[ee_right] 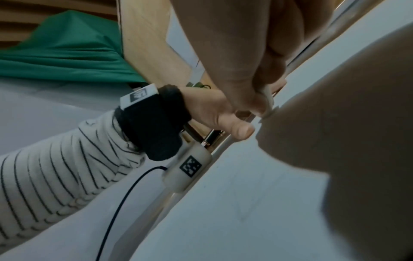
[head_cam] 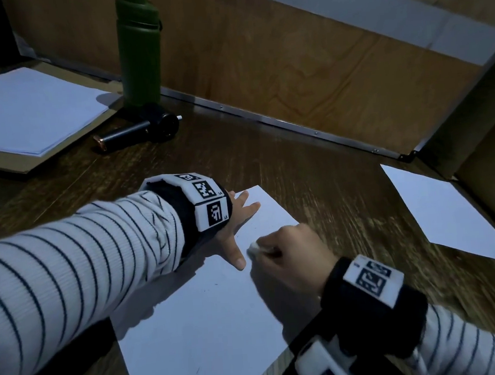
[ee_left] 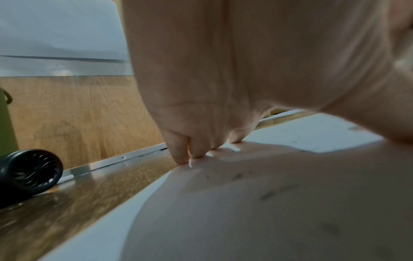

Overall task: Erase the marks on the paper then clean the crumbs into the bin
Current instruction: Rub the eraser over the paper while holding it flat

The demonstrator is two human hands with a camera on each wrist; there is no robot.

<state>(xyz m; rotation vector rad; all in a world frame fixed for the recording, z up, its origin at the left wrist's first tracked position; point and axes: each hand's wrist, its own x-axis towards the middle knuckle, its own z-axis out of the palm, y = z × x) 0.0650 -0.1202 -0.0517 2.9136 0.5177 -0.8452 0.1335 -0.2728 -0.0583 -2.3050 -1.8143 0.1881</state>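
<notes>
Wood, paper, metal and knit cloth

The table is dark wood with a glossy grain; the paper is matt white; the back panel is pale smooth wood edged by a shiny metal strip; the sleeve is ribbed striped cloth; the bottle is matt green.

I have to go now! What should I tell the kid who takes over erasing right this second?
Left hand: fingers spread flat, pressing the paper down on the wooden desk.
Right hand: gripping the white eraser, its tip on the paper beside the left thumb.
Done: erasing is under way.
Left: a few dark marks or crumbs still show on the sheet; erase them, then clear the crumbs into the bin, which is not in view.
</notes>
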